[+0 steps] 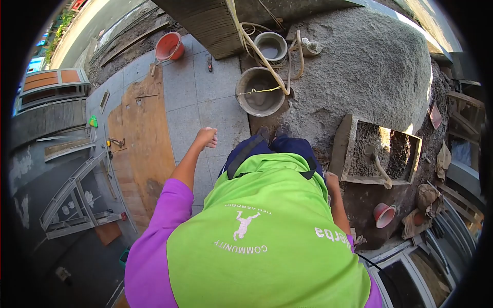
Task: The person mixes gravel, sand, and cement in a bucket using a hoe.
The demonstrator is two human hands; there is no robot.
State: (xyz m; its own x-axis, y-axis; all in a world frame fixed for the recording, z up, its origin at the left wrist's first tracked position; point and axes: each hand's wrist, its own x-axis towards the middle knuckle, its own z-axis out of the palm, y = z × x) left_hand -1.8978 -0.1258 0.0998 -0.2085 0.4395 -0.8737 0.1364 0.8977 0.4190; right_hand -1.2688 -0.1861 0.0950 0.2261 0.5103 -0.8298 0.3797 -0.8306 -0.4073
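My left hand [207, 137] hangs out over the grey floor tiles with its fingers curled closed, and nothing shows in it. Beside my hip, my right hand [332, 180] is partly covered by the green shirt [257, 215]; its fingers are hidden. Ahead of my feet stands a round bucket [245, 105] with grey, wet-looking contents and a yellow cord across its top. A hose [268, 65] passes over its rim. Behind it is a second round bucket [270, 46] holding greyish liquid. The right hand is nearest to a wooden frame sieve [377, 179].
A large heap of grey sand [359, 66] rises at the front right. One red bucket [169, 46] stands on the tiles, another [384, 214] lies tilted at right. A plywood sheet [141, 143] covers floor at left, near a metal frame [77, 200].
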